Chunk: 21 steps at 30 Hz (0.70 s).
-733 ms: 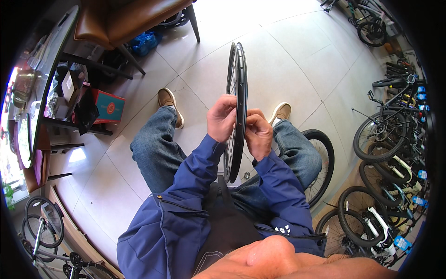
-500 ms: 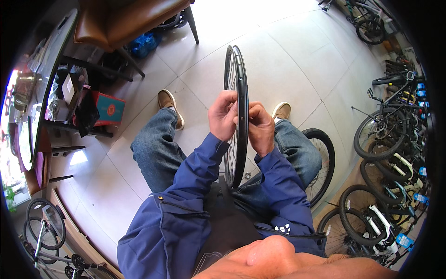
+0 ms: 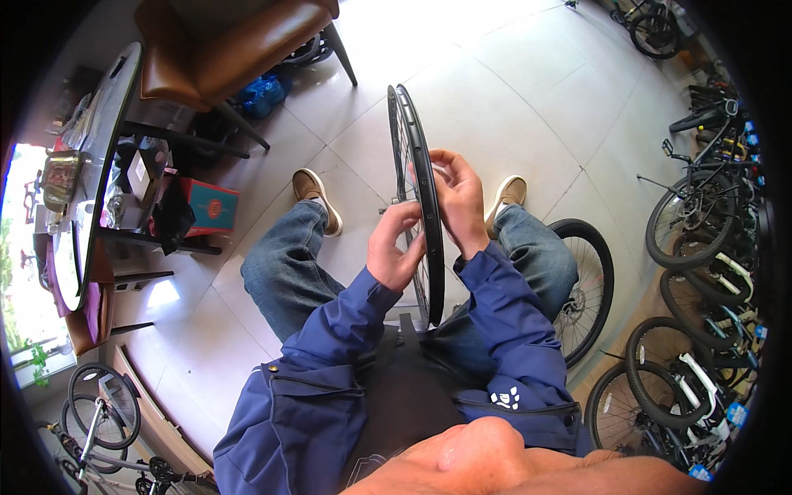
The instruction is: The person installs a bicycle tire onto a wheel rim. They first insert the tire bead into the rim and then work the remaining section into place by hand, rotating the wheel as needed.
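A bare bicycle wheel [image 3: 431, 247] without a tyre stands on edge between my knees, its black rim towards me and its top leaning slightly left. On its left side, my left hand [image 3: 396, 247] is closed at the spokes and rim, thumb and fingers bent inward. My right hand [image 3: 460, 200] is on the right side, a little farther along, its fingers curled against the rim and spokes. The rim hides part of the fingertips on both sides. Thin spokes [image 3: 402, 157] and a hub end show left of the rim.
A tyred wheel [image 3: 606, 289] lies beside my right leg. Several bicycles [image 3: 693, 214] line the right side. At left stand a glass-topped table [image 3: 124, 107], a brown chair [image 3: 239, 49] and a red-and-teal box [image 3: 213, 206]. Another bicycle [image 3: 91, 437] is at lower left.
My right hand has moved farther along the rim, and my left hand has come nearer to me. The wheel's top tilts more to the left. The whole view has shifted slightly.
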Each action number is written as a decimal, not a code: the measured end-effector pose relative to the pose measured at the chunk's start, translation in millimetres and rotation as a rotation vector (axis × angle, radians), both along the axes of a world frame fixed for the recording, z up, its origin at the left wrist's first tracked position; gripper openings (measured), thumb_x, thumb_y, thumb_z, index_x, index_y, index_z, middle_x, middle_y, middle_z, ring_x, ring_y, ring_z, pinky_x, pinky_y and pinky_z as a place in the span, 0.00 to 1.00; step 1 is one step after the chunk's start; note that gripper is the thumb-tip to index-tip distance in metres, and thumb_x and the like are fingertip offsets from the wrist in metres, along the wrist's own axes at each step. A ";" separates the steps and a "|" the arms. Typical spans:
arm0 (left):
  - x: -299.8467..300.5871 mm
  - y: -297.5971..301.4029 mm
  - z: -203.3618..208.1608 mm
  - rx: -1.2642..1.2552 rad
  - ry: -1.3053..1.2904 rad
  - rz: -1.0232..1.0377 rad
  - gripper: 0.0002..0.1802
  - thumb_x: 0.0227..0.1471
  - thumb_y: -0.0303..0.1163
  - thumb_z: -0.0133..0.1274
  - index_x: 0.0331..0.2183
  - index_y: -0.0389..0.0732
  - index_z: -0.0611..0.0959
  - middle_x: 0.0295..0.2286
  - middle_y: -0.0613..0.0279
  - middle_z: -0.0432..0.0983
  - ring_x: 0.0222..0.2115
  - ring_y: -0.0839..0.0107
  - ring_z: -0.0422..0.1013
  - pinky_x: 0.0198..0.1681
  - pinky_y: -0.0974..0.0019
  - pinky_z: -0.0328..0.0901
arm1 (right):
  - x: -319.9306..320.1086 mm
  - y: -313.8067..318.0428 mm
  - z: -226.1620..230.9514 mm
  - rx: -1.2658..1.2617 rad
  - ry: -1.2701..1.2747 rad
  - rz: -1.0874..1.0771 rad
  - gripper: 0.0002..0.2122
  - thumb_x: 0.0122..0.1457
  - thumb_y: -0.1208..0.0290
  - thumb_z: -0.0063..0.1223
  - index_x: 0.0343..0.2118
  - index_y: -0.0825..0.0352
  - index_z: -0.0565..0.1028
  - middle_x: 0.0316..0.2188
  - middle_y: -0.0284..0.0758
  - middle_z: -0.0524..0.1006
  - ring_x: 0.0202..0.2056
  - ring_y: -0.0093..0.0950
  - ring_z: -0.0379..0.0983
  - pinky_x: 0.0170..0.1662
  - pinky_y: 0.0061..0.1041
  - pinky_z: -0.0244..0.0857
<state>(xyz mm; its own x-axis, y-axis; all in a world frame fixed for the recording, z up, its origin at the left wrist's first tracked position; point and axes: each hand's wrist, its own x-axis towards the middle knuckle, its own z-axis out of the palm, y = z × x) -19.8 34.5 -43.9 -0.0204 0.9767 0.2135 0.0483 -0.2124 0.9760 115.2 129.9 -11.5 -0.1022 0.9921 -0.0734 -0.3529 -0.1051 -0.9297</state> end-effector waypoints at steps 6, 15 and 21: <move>-2.3 9.2 -13.8 0.056 -0.111 0.072 0.13 0.61 0.17 0.63 0.48 0.34 0.86 0.38 0.58 0.85 0.41 0.67 0.83 0.50 0.64 0.75 | 11.4 -24.0 -2.6 0.093 -0.055 0.225 0.12 0.75 0.78 0.57 0.57 0.75 0.78 0.45 0.36 0.84 0.47 0.23 0.82 0.51 0.23 0.79; -3.8 9.5 -15.4 0.059 -0.334 0.022 0.06 0.65 0.15 0.63 0.42 0.33 0.85 0.39 0.62 0.84 0.40 0.75 0.79 0.47 0.69 0.76 | 11.1 4.5 -9.5 0.043 -0.028 0.508 0.13 0.73 0.76 0.62 0.57 0.75 0.81 0.44 0.33 0.84 0.45 0.21 0.82 0.49 0.22 0.79; -7.4 7.0 -8.2 0.037 -0.384 0.010 0.07 0.64 0.16 0.64 0.43 0.32 0.85 0.40 0.58 0.85 0.41 0.73 0.81 0.47 0.68 0.77 | 4.2 -0.5 -19.9 0.172 -0.021 0.369 0.10 0.72 0.77 0.64 0.52 0.73 0.84 0.42 0.32 0.85 0.42 0.19 0.81 0.45 0.20 0.78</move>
<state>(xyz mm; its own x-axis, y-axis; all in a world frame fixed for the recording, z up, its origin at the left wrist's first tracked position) -27.2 41.5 -52.1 -0.1150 0.9679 0.2237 -0.3168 -0.2492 0.9152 119.4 129.4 -31.4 -0.4540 0.8869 0.0848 -0.3013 -0.0632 -0.9514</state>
